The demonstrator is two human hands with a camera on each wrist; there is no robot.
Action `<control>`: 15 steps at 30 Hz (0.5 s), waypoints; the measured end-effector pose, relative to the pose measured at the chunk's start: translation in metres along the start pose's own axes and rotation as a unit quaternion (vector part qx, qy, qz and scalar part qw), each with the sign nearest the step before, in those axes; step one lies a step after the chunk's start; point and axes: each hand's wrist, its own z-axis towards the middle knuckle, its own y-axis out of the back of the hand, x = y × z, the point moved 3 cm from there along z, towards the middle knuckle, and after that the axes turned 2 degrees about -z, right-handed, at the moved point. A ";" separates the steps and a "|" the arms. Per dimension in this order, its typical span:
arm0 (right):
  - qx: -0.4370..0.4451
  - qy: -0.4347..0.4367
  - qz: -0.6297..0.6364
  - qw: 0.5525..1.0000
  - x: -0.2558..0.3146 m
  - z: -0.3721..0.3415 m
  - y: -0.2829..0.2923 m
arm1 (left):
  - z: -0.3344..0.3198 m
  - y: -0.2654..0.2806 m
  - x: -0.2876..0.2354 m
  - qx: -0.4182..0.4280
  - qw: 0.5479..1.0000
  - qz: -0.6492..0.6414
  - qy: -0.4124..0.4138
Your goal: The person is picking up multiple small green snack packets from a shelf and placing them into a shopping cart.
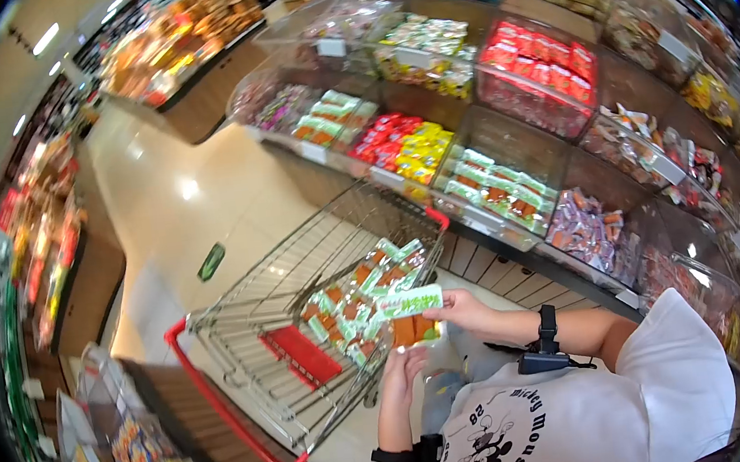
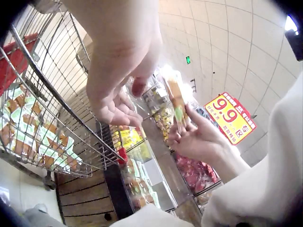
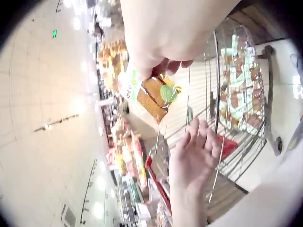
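Observation:
My right hand [image 1: 463,310] pinches a clear snack packet [image 1: 413,315] with a green and white label and brown pieces inside, held near the shopping cart. In the right wrist view the packet [image 3: 152,97] hangs from the fingertips, its brown slabs showing through the film. Just below it in the head view, my left hand [image 1: 402,371] holds nothing, and its fingers are loosely bent. The right wrist view shows that left hand [image 3: 195,149] palm up, apart from the packet. Many similar packets [image 1: 356,310] fill a clear bag inside the wire cart [image 1: 249,290].
Clear bins of wrapped snacks line the shelf on the right, one with matching green and white packets [image 1: 497,184]. The cart's red handle [image 1: 226,412] faces lower left. More display stands [image 1: 176,48] flank the tiled aisle [image 1: 173,185]. A price sign [image 2: 229,118] hangs above.

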 end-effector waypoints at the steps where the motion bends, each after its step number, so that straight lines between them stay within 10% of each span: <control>1: -0.062 0.023 0.010 0.998 -0.001 0.007 0.024 | 0.008 0.001 -0.001 -0.023 0.999 0.034 -0.015; 9: -0.462 0.032 0.062 0.884 0.014 0.063 0.254 | 0.098 -0.048 -0.010 -0.018 0.984 0.179 -0.016; 15: -0.403 -0.175 -0.117 0.890 -0.084 0.136 0.368 | 0.183 -0.141 -0.016 0.076 0.930 0.351 -0.075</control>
